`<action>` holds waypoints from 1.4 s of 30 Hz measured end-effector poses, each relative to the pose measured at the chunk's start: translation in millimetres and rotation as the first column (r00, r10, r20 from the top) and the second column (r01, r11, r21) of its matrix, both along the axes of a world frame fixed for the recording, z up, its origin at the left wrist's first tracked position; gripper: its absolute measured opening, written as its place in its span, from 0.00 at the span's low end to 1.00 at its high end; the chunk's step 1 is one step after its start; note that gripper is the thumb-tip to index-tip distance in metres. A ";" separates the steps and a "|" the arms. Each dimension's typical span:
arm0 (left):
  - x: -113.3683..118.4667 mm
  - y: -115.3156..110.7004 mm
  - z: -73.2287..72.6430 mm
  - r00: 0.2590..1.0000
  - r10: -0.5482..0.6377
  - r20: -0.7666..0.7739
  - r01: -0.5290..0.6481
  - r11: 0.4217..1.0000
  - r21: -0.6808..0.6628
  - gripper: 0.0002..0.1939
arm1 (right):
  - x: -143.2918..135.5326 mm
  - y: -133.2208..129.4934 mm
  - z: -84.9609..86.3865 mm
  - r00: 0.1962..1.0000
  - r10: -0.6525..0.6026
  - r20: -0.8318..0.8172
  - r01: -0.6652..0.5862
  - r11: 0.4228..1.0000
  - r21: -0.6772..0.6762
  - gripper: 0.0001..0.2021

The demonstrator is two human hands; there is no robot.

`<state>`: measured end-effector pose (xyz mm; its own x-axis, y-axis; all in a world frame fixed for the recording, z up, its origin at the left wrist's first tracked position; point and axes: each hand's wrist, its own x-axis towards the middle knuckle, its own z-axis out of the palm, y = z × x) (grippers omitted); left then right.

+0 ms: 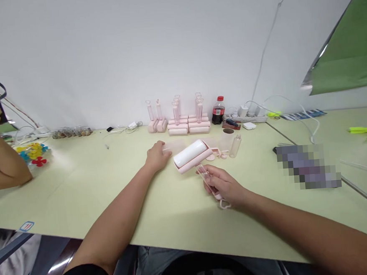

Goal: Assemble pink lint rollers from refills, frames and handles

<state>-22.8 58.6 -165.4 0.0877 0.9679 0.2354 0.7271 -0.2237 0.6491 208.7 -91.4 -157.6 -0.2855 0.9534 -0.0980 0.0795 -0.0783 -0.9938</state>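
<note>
A pink lint roller [191, 155] with a white roll is tilted above the table, its clear handle gripped by my right hand [223, 186]. My left hand [158, 156] rests on the table to the left of the roller head, fingers closed at the end of a translucent sleeve [175, 146]. Behind them, several pink lint rollers [199, 127] stand in rows by the wall, handles up. To the right of the held roller lie small pink parts [215, 153], a translucent cylinder [226, 140] and a clear handle piece [235, 146].
A cola bottle [218, 110] stands near the wall beside a power strip [248, 118] with cables. A pixelated dark object [308, 166] lies at the right. Another person's arm [4, 160] rests at the far left by colourful flower-shaped pieces [33, 152].
</note>
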 end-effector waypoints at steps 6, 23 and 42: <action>5.0 -10.2 13.8 0.720 0.021 0.694 0.119 0.981 -0.153 0.21 | 3.4 5.7 0.5 0.999 0.027 -0.021 -0.028 0.998 -0.056 0.12; 26.5 -44.8 21.6 0.505 -0.112 0.856 0.393 0.912 -0.113 0.25 | 5.5 8.3 -4.6 0.994 0.028 -0.102 -0.032 0.999 -0.037 0.15; 26.9 -45.5 17.7 0.502 -0.158 0.851 0.474 0.872 -0.118 0.27 | 2.6 6.9 -1.3 0.996 -0.004 -0.086 -0.001 0.998 -0.063 0.13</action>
